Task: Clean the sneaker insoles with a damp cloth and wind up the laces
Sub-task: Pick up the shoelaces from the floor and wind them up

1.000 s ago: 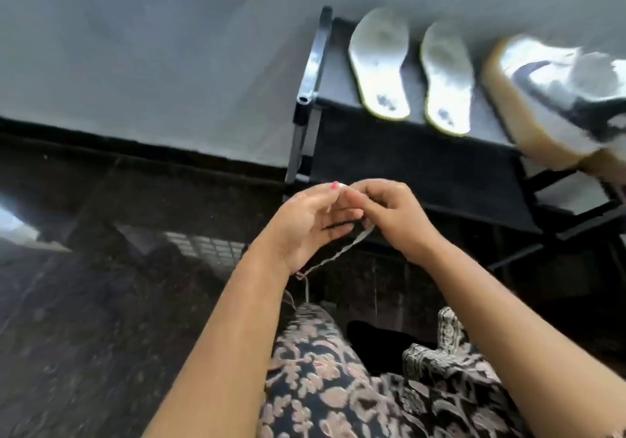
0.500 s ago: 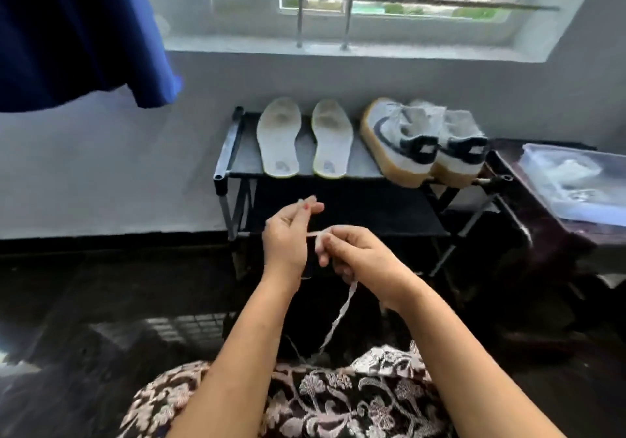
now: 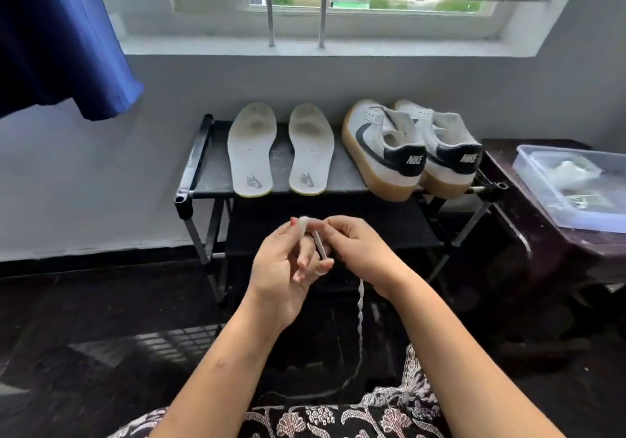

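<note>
A white shoelace (image 3: 360, 305) is looped around the raised fingers of my left hand (image 3: 283, 268). My right hand (image 3: 360, 253) pinches the lace beside those fingers, and the free end hangs down toward my lap. On the top shelf of a black shoe rack (image 3: 200, 163) lie two pale insoles, the left insole (image 3: 251, 149) and the right insole (image 3: 311, 149), side by side. A pair of white sneakers (image 3: 411, 149) with gum soles and black heel tabs stands to their right, heels toward me.
A dark low table (image 3: 528, 234) at the right carries a clear plastic container (image 3: 572, 183). A blue cloth (image 3: 57, 41) hangs at the upper left. A barred window (image 3: 294, 3) sits above the rack. The floor is dark and glossy.
The camera tilted up from the floor to the window. The lace has come to wrap around my left fingers while my right hand guides it; the hands have stayed close together.
</note>
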Demonstrator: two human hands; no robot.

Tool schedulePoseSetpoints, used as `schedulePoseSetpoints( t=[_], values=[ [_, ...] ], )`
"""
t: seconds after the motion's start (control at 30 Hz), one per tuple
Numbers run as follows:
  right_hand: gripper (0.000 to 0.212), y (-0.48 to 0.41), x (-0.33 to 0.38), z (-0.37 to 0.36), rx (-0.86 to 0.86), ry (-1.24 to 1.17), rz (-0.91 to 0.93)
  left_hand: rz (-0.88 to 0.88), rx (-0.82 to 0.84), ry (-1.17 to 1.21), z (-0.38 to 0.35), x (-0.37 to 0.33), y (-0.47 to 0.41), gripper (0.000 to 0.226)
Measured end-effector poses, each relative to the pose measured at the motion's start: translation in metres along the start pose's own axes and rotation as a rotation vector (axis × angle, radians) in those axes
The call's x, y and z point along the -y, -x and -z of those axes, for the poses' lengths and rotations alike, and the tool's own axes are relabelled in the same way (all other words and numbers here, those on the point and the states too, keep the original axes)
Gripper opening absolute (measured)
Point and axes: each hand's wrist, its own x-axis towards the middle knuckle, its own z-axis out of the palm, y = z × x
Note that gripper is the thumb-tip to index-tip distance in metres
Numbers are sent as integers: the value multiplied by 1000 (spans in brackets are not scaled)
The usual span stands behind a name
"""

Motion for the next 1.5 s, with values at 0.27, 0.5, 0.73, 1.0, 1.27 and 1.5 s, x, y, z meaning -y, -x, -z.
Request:
schedulePoseSetpoints(
  t=[0.27, 0.5, 0.73, 1.0, 1.27, 1.5],
  values=[
    [26, 16, 14, -13, 210, 236, 18, -180, -112, -151, 13, -10, 1, 34],
    [29, 20, 26, -3, 195, 52, 106, -184, -115, -819, 34, -4, -2, 27],
    [28, 1, 12, -4, -115, -136, 84, 102, 171, -329, 18, -23, 14, 34],
    [33, 10, 17, -35, 165, -97, -72, -71, -12, 150, 23, -35, 10, 32],
    [33, 17, 30, -32, 272, -100, -7, -162, -279, -523, 39, -24, -2, 34],
    [33, 8, 18, -16, -68, -154, 1, 240, 45, -510, 24, -23, 11, 32]
  ],
)
